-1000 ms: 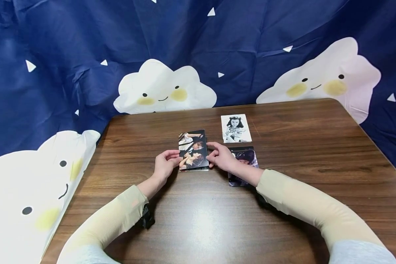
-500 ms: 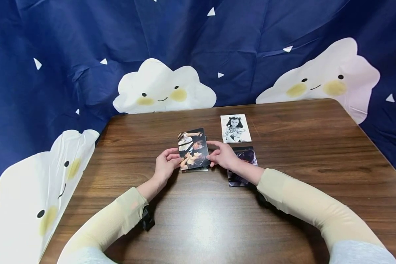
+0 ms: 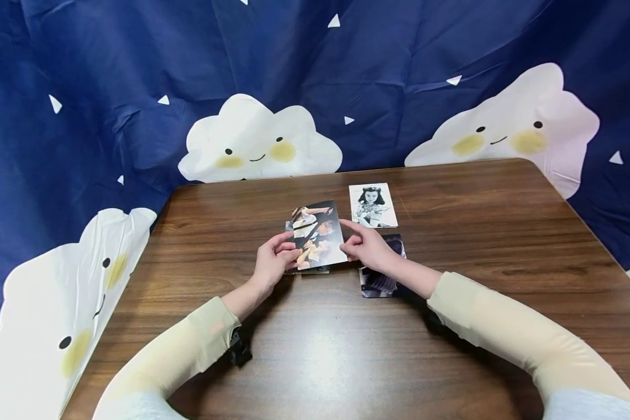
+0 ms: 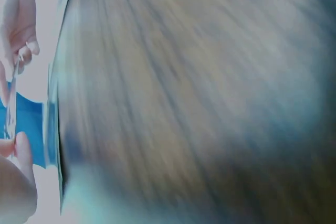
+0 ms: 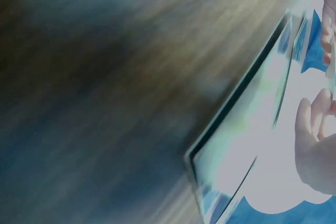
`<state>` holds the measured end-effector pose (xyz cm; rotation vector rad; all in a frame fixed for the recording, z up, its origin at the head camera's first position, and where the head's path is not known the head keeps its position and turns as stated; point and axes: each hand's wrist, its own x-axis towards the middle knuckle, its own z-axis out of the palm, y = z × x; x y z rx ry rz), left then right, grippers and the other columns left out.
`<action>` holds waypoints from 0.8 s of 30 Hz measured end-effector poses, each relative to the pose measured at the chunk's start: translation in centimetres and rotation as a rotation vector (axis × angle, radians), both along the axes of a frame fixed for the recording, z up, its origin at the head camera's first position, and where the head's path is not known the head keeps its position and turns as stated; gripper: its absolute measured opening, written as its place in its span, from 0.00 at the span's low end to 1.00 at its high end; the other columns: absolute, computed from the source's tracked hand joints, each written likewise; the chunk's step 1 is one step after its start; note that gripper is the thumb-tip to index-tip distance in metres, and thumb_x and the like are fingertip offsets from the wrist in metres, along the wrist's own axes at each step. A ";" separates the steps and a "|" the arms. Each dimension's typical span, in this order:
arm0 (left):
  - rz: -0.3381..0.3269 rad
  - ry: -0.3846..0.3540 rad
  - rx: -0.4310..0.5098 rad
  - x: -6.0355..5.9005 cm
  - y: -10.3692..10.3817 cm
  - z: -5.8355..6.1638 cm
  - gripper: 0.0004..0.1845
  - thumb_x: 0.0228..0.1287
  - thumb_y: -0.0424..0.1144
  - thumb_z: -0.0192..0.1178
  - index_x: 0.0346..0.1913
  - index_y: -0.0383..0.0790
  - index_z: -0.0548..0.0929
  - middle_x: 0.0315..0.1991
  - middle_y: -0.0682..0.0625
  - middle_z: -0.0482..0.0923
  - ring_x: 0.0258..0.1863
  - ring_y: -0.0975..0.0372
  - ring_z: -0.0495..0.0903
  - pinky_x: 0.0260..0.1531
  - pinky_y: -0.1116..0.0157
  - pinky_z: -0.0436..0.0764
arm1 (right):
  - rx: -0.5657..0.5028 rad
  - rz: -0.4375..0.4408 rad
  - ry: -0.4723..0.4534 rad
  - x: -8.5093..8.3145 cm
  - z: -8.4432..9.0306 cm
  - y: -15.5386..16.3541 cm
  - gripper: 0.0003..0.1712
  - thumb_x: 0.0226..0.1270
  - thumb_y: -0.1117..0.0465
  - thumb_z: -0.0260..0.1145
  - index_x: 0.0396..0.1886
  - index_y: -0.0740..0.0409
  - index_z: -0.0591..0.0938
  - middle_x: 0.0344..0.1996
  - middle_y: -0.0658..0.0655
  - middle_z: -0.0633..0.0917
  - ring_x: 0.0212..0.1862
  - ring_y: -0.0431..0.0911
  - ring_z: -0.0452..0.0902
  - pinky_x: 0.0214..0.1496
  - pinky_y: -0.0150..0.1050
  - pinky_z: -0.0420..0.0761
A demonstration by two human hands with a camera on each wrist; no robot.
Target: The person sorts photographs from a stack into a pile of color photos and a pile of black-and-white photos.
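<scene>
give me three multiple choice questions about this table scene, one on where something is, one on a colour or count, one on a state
1. Where does the black-and-white photo lie?
A. on the far side of the right hand
B. under the left hand
C. on the curtain

2. What colour is the table?
A. white
B. brown wood
C. green

3. How is the colour photo between the hands?
A. flat, untouched
B. torn
C. lifted, tilted, pinched at both sides

Answers: 1 A, it lies beyond the right hand's fingers; 2 B, brown grain shows; 3 C, fingers of both hands hold its edges above more photos.

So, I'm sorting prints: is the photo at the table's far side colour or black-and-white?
Black-and-white photo, clearest in the head view.
</scene>
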<state>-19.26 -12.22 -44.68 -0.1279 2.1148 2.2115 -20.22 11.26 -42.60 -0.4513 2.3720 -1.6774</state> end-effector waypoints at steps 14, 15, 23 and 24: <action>-0.154 0.049 -0.045 0.5 4.1 0.9 0.30 0.57 0.16 0.59 0.64 0.29 0.72 0.37 0.41 0.79 0.30 0.68 0.80 0.34 0.63 0.84 | -0.042 -0.088 -0.024 0.4 0.3 4.4 0.39 0.64 0.74 0.63 0.73 0.70 0.58 0.26 0.58 0.80 0.18 0.43 0.74 0.19 0.38 0.78; -0.168 0.054 -0.056 0.4 4.4 0.9 0.30 0.57 0.16 0.59 0.65 0.30 0.71 0.38 0.40 0.79 0.29 0.68 0.79 0.34 0.62 0.84 | -0.034 -0.086 -0.012 0.5 0.4 4.8 0.39 0.64 0.74 0.63 0.72 0.70 0.58 0.25 0.58 0.81 0.19 0.43 0.75 0.21 0.38 0.79; -0.298 0.126 -0.109 0.6 6.4 0.7 0.31 0.57 0.17 0.60 0.66 0.26 0.68 0.41 0.34 0.80 0.26 0.70 0.77 0.34 0.60 0.85 | 0.052 -0.117 0.031 2.2 0.2 7.5 0.37 0.63 0.72 0.65 0.70 0.73 0.60 0.24 0.56 0.81 0.19 0.42 0.72 0.19 0.32 0.72; -0.311 0.129 -0.108 0.7 6.5 0.6 0.31 0.57 0.17 0.60 0.66 0.25 0.68 0.41 0.33 0.80 0.25 0.70 0.77 0.34 0.59 0.85 | 0.056 -0.125 0.030 2.3 0.2 7.8 0.37 0.63 0.72 0.65 0.69 0.73 0.61 0.24 0.56 0.81 0.19 0.42 0.72 0.19 0.32 0.71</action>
